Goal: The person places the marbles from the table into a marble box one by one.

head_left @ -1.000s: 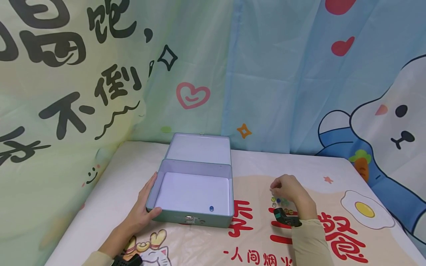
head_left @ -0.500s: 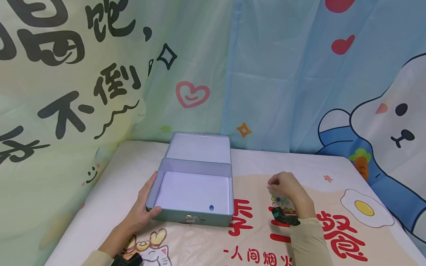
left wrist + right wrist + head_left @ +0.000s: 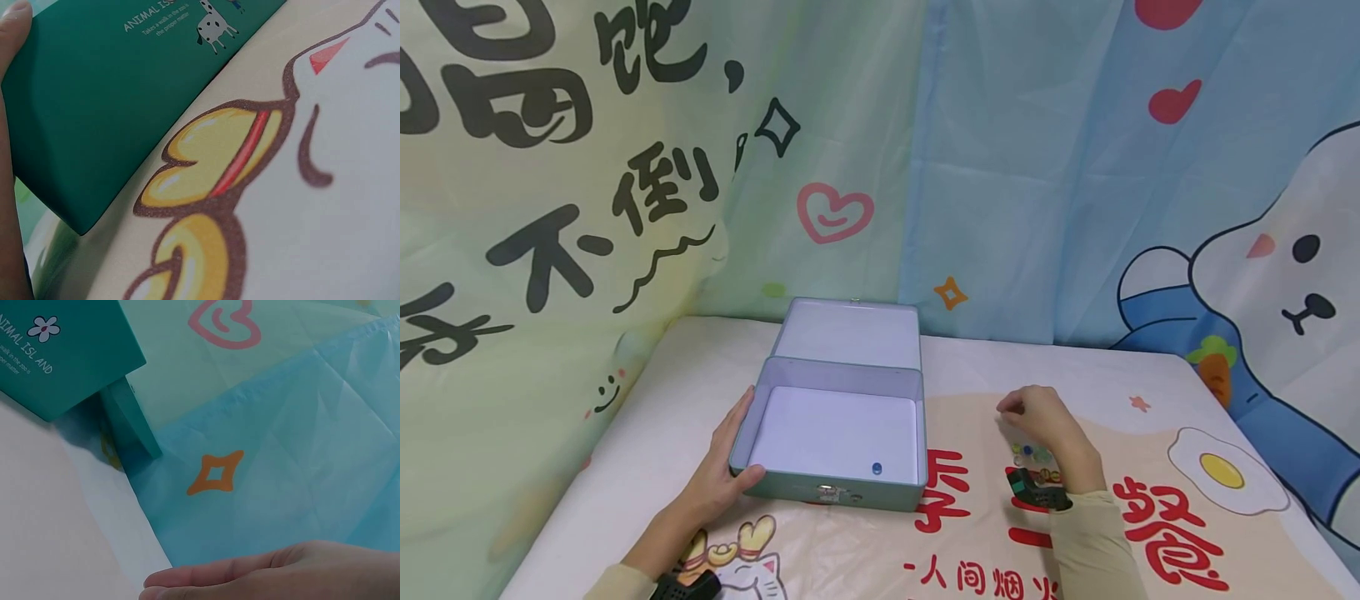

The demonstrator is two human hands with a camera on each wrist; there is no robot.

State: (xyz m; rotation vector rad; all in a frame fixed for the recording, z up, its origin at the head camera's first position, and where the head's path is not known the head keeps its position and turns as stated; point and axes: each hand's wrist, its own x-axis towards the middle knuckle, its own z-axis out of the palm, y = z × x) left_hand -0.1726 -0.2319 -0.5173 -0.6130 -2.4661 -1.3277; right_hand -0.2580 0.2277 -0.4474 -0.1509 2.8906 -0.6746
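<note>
An open green tin box [image 3: 842,494] with a pale inside stands left of centre in the head view, its lid [image 3: 850,333] tipped back. Inside, near the front right corner, lies a small blue bead [image 3: 877,468]. My left hand [image 3: 724,462] rests on the box's front left corner, straight fingers along the side wall and thumb over the front rim. At right, my right hand [image 3: 1043,414] hangs above the cloth with thumb and fingertips pinched together on a tiny pale bead, mostly hidden. Several small coloured beads [image 3: 1028,451] lie just below that hand, partly covered by the wrist.
A printed cloth [image 3: 970,542] with red characters covers the table. Behind it hangs a printed curtain [image 3: 1000,167], close to the lid's back edge. Black straps [image 3: 1037,492] with devices sit on both wrists.
My right hand has lifted a little from the beads and drifted left towards the tin box, fingertips still pinched. My left hand and the box have stayed in place.
</note>
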